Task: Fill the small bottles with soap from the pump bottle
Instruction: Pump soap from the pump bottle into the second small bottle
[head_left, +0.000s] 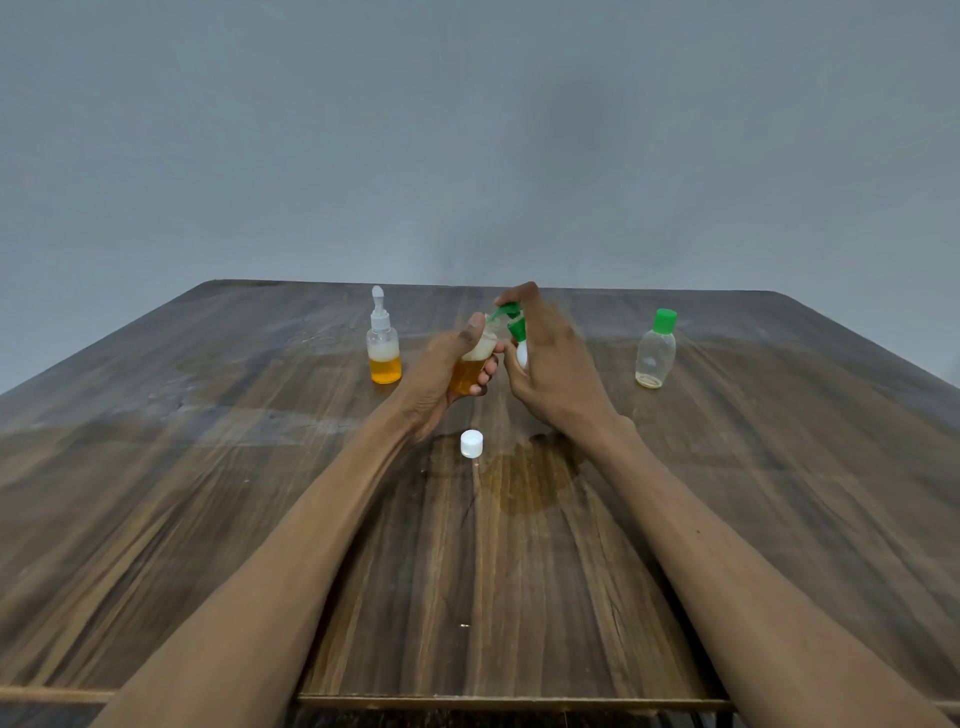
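Gripping small bottle (470, 370), left hand (441, 374); right hand (550, 374) grips pump bottle (517, 332); no legible labels.

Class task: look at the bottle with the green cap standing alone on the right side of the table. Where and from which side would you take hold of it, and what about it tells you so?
Take the green-capped bottle round its wide clear body, below the cap, coming from the near right side. It stands upright and apart from everything else on the table, so a side grip probably fits best; the cap looks narrow, a lesser hold.

Both forearms outstretched, left hand (447, 371) fingers curled in a grip, right hand (550, 364) likewise.
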